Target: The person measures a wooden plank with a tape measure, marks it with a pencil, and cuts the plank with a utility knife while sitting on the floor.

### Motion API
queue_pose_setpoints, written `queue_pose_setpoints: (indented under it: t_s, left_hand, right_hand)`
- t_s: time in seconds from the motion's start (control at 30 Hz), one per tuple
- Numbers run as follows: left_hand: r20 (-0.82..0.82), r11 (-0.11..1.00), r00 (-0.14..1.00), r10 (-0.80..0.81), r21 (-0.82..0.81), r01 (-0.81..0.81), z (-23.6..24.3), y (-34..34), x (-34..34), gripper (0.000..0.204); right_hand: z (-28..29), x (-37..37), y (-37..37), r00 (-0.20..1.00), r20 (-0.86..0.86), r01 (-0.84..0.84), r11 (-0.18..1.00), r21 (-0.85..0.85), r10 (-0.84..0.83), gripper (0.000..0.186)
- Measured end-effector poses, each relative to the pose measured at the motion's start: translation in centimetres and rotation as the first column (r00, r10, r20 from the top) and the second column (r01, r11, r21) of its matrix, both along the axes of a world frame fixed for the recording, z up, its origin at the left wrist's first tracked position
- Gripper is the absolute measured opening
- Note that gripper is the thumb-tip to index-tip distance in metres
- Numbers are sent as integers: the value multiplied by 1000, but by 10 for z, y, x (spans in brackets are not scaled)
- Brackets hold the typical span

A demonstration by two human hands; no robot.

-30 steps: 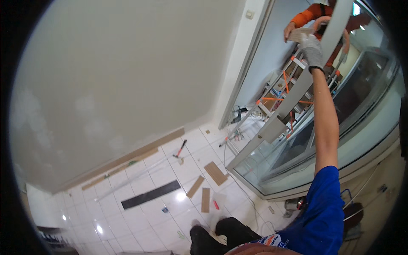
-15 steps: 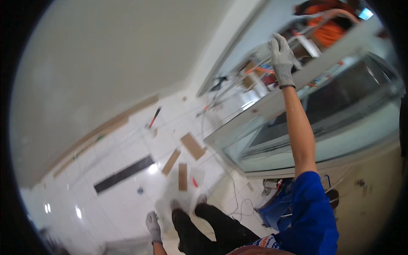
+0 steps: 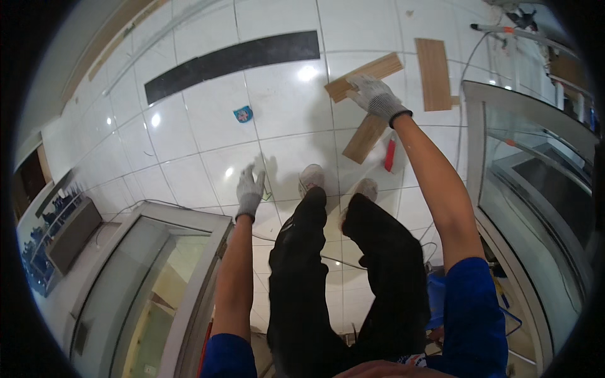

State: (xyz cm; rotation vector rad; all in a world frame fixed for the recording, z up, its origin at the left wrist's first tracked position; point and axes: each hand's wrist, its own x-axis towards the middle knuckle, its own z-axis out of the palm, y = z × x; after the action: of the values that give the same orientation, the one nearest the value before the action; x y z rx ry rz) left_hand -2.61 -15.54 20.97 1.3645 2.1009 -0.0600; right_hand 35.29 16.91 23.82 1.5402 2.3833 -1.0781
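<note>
My right hand (image 3: 375, 101), in a pale knit glove, hovers over or touches a short wood-look strip (image 3: 387, 63), fingers extended and apart. Just below it lies another strip (image 3: 360, 142), beside a red tool (image 3: 389, 153); a wider piece (image 3: 433, 74) lies to the right. My left hand (image 3: 251, 186), also gloved, has spread fingers low above the white tiled floor, near a small green object (image 3: 267, 196); it holds nothing visible. Farther forward are a long black strip (image 3: 252, 51) and a small blue packet (image 3: 242, 114).
Glass-paned frames stand at lower left (image 3: 126, 277) and right (image 3: 526, 195). A ladder (image 3: 564, 88) is at the top right, a grey box-like object (image 3: 74, 236) at far left. A blue container (image 3: 435, 293) sits behind my right leg; cables cross the floor.
The view has swung down to the floor. My right hand has dropped from high by the door, near an orange-clad person's hand and brown piece, to the strips. My left hand has reached forward.
</note>
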Motion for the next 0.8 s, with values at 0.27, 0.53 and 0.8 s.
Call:
queue_pose_setpoints:
  t_s: [0.27,0.53,0.8]
  left_hand:
    - [-157,927,987,-25,365,82,-131,106,69,48]
    - [-172,870,984,-42,479,121,-159,112,42,40]
    - [-391,846,920,7,493,203,-116,121,-26,73]
  right_hand:
    - [-167,-74,69,989,107,-142,884,446,105,87]
    - [-176,-110,132,925,193,-380,828,413,328,126]
    - [-140,-112,118,935,140,-355,876,325,327,53]
